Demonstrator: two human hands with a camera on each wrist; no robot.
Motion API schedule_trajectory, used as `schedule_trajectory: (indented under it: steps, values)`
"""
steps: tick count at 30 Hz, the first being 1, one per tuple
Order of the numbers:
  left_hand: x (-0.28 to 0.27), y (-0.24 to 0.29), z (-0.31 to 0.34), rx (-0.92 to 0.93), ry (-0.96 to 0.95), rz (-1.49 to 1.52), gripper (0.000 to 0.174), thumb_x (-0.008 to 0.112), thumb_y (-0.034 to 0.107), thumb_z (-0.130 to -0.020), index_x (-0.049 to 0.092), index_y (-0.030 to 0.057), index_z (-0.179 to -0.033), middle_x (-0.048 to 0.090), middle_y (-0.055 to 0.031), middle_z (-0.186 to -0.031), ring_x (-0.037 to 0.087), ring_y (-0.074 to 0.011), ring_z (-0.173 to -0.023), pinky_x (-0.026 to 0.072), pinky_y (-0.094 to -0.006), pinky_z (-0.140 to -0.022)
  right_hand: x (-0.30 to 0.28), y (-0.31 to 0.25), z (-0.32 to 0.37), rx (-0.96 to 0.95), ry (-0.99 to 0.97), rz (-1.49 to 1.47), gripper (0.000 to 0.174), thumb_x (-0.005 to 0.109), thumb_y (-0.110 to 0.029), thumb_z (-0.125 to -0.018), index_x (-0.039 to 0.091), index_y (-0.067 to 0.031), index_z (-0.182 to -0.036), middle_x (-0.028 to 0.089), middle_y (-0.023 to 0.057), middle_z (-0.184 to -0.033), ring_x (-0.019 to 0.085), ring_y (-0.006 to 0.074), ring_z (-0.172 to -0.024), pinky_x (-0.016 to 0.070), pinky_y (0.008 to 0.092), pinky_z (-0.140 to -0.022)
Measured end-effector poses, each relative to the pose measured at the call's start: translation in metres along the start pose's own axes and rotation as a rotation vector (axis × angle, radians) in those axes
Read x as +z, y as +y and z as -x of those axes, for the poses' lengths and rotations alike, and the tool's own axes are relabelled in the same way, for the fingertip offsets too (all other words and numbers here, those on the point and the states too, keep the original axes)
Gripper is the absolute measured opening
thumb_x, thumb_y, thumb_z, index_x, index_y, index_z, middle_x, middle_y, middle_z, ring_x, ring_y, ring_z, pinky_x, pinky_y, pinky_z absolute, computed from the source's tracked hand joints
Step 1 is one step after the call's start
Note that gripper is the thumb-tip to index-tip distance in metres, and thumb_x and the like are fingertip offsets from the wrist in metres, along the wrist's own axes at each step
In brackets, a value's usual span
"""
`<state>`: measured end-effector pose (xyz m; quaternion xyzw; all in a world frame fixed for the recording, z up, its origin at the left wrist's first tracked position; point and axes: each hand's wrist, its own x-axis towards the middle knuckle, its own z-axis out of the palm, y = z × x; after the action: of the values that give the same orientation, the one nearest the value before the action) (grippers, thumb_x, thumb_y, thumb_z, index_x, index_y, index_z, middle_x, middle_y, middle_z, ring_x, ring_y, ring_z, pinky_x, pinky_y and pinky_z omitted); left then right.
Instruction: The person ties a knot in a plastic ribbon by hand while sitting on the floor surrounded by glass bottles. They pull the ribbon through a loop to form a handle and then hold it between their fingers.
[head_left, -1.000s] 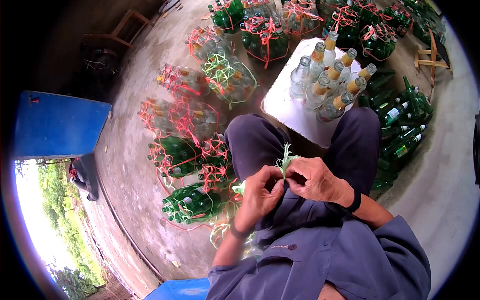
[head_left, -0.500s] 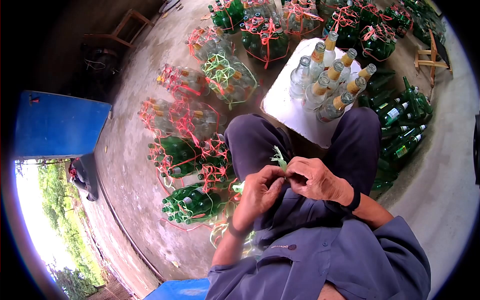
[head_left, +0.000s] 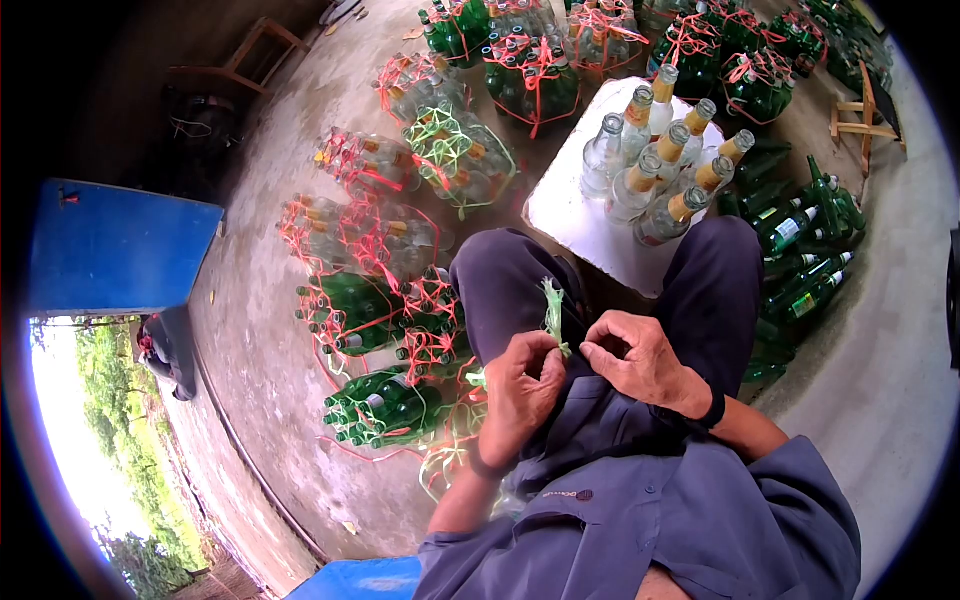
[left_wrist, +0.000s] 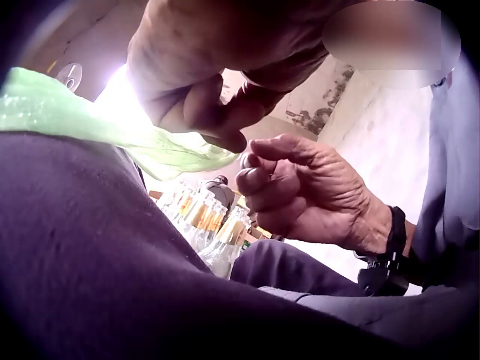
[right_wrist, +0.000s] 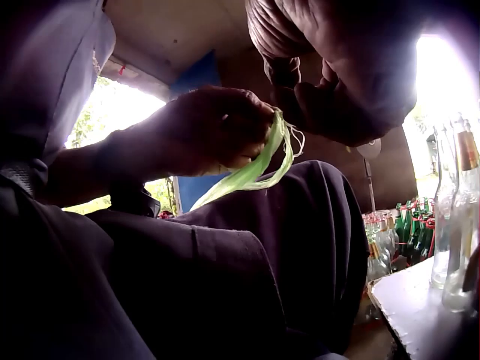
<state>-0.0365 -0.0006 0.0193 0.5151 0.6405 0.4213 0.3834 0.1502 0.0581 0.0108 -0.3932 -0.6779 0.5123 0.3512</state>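
Observation:
Between thumb and fingers, my left hand (head_left: 525, 380) pinches a pale green plastic strip (head_left: 553, 312), its frayed end sticking up above the fingers. A length of that strip (right_wrist: 244, 178) hangs over the lap in the right wrist view, with thin strands looping by the fingertips. My right hand (head_left: 645, 365) is just to the right, fingers curled and the thumb near the index finger. The left wrist view shows the right hand (left_wrist: 315, 195) with its fingertips close by the strip's end and nothing visible in them.
In front of the knees, a white-topped table (head_left: 560, 215) bears several clear bottles (head_left: 633, 188). Bundles of bottles tied with red strips (head_left: 380, 235) stand on the floor at left and ahead. Loose green bottles (head_left: 800, 240) lie at right. A blue panel (head_left: 120, 250) is at far left.
My hands have drawn slightly apart. The right fingers have come away from the strip to the right, while the left hand keeps it and its frayed end has tipped left.

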Motion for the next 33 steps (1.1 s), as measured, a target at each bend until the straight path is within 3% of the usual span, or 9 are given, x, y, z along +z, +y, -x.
schedule_trajectory:
  steps: [3,8,14,16,21,26,30,32,33]
  values:
    - [0.004,-0.001,0.003,0.035,0.063,-0.038,0.011,0.070,-0.001,-0.091,0.066,0.0000,-0.101,0.071,-0.0031,-0.080,0.066,-0.0057,-0.070,0.0537,-0.0233,-0.066,0.005,-0.005,0.005,0.102,-0.064,-0.174,0.012,0.077,-0.006,-0.091,0.068,0.0021,-0.092,0.066,0.0051,-0.080,0.061,0.0085,-0.071,0.0494,0.0265,-0.062]
    - [0.009,-0.001,0.005,0.114,0.095,-0.068,0.009,0.071,-0.001,-0.090,0.065,0.0011,-0.097,0.070,-0.0049,-0.077,0.064,-0.0064,-0.067,0.0529,-0.0241,-0.064,0.012,0.003,0.005,0.054,-0.052,-0.155,0.013,0.074,-0.010,-0.096,0.071,0.0032,-0.098,0.067,0.0053,-0.082,0.061,0.0084,-0.075,0.0498,0.0259,-0.066]
    - [0.010,0.002,0.008,0.151,0.093,-0.046,0.010,0.073,0.000,-0.091,0.066,0.0011,-0.097,0.070,-0.0042,-0.077,0.062,-0.0073,-0.066,0.0518,-0.0248,-0.062,0.012,-0.002,0.005,0.150,-0.080,-0.217,0.017,0.072,-0.013,-0.098,0.071,0.0031,-0.099,0.067,0.0021,-0.081,0.058,0.0057,-0.075,0.0491,0.0251,-0.065]
    - [0.010,0.001,0.009,0.140,0.090,-0.037,0.010,0.073,0.000,-0.091,0.066,0.0011,-0.098,0.069,-0.0039,-0.077,0.062,-0.0073,-0.066,0.0516,-0.0248,-0.062,0.013,-0.004,0.006,0.280,-0.087,-0.287,0.015,0.072,-0.012,-0.097,0.070,0.0033,-0.097,0.066,0.0022,-0.078,0.055,0.0058,-0.072,0.0473,0.0265,-0.063]
    - [0.013,-0.001,0.010,0.159,0.092,-0.057,0.010,0.073,0.001,-0.092,0.066,0.0007,-0.098,0.067,-0.0024,-0.075,0.060,-0.0057,-0.065,0.0501,-0.0238,-0.061,0.020,0.003,0.008,0.305,-0.057,-0.319,0.011,0.070,-0.009,-0.097,0.070,0.0018,-0.095,0.064,-0.0024,-0.079,0.053,0.0024,-0.072,0.0459,0.0224,-0.061]
    - [0.012,-0.003,0.012,-0.031,0.055,0.020,0.008,0.070,0.000,-0.092,0.064,0.0006,-0.099,0.066,0.0009,-0.078,0.058,-0.0026,-0.067,0.0483,-0.0213,-0.060,0.023,-0.003,0.006,0.303,-0.045,-0.314,0.008,0.069,-0.005,-0.095,0.068,0.0013,-0.091,0.062,-0.0029,-0.078,0.053,0.0022,-0.072,0.0453,0.0220,-0.061]
    - [0.011,-0.009,0.010,-0.103,0.022,0.183,0.010,0.069,0.001,-0.095,0.063,0.0001,-0.103,0.064,-0.0002,-0.075,0.057,-0.0026,-0.062,0.0448,-0.0203,-0.055,0.022,0.001,0.006,0.177,-0.068,-0.251,0.007,0.069,-0.004,-0.094,0.067,0.0006,-0.089,0.062,-0.0029,-0.078,0.053,0.0022,-0.073,0.0459,0.0216,-0.062]
    - [0.006,-0.002,0.006,-0.421,-0.046,0.491,0.009,0.067,0.002,-0.096,0.062,0.0002,-0.103,0.063,0.0005,-0.076,0.053,-0.0027,-0.060,0.0414,-0.0189,-0.054,0.022,0.003,0.006,0.160,-0.078,-0.268,0.007,0.068,-0.003,-0.094,0.066,0.0005,-0.089,0.062,-0.0029,-0.078,0.053,0.0022,-0.073,0.0460,0.0214,-0.062]
    - [0.004,-0.001,0.004,-0.422,-0.046,0.491,0.009,0.067,0.002,-0.096,0.062,0.0002,-0.103,0.063,0.0005,-0.076,0.053,-0.0027,-0.060,0.0414,-0.0189,-0.054,0.022,0.004,0.006,0.166,-0.089,-0.296,0.007,0.068,-0.003,-0.094,0.066,0.0005,-0.089,0.062,-0.0031,-0.078,0.054,0.0021,-0.073,0.0461,0.0213,-0.062]
